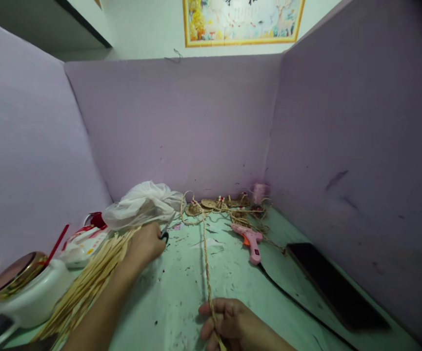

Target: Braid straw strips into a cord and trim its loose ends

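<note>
My right hand [229, 321] is closed around the lower end of a braided straw cord [206, 258] near the front of the table. The cord runs away from it, straight up the middle, to the small woven pieces at the back. Farther left, my left hand [147, 243] reaches beside a long bundle of pale straw strips [101, 273]. Its fingers are curled at the dark handle of a pair of scissors [164, 236]; the fingertips are mostly hidden. The scissors' blades point toward the back.
Several woven straw pieces [210, 204] lie along the back wall, near a pink spool [259, 193]. On the right are a pink glue gun [249, 239] with a black cord and a dark phone [335, 285]. A white mug [37, 297], a tissue pack [82, 246] and a plastic bag [147, 202] line the left.
</note>
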`<state>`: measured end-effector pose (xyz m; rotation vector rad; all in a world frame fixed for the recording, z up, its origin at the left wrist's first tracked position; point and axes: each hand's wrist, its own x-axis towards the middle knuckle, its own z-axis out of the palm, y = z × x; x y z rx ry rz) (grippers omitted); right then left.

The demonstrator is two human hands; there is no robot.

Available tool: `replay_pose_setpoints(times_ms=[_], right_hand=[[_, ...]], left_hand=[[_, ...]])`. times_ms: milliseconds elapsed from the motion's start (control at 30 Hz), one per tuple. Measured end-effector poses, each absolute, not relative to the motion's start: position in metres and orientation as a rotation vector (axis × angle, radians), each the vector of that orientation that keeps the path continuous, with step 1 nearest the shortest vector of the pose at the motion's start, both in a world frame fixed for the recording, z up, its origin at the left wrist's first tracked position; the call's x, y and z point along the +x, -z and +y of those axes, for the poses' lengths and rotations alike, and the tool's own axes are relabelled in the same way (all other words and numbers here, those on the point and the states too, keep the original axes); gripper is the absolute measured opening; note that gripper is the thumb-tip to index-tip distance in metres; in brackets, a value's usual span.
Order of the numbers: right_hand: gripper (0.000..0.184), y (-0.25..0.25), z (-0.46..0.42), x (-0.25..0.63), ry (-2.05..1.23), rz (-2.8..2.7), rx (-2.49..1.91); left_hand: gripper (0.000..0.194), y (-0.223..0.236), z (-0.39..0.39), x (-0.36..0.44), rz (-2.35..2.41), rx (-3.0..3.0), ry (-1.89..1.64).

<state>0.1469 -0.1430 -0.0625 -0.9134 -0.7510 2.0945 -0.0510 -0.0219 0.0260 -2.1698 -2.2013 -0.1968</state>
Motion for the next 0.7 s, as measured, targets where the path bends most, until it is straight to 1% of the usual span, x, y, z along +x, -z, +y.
replay_pose_setpoints(times_ms=[133,200,300,400,533,600,633,700], right_hand=[[0.038,0.072,-0.139,0.146,-2.087,-0.734,-0.916],[0.040,0.076,-0.139,0.145,-2.064,-0.716,-0.926],[0.045,0.078,-0.142,0.144,-2.032,-0.699,-0.913],[0.043,0.074,-0.146,0.144,-1.979,-0.663,-0.902],[0.041,0.058,-0.150,0.145,-1.903,-0.686,-1.052],[0.037,0.051,-0.150,0.146,-1.840,-0.741,-1.128],[0.034,0.049,-0.150,0.147,-1.801,-0.755,-1.156],[0.027,0.047,-0.149,0.148,-1.738,-0.747,-1.181]], left_hand=[[0.012,-0.009,-0.064,-0.040,-2.166,-2.348,0.053],[0.019,0.005,-0.080,-0.038,-2.180,-2.405,-0.075],[0.032,0.016,-0.091,-0.038,-2.189,-2.387,-0.099],[0.031,0.015,-0.093,-0.037,-2.194,-2.360,-0.025],[0.018,0.010,-0.089,-0.040,-2.252,-2.409,0.102],[0.016,0.012,-0.086,-0.043,-2.372,-2.548,0.257],[0.018,0.014,-0.085,-0.044,-2.481,-2.630,0.360],[0.030,0.019,-0.083,-0.045,-2.716,-2.742,0.538]])
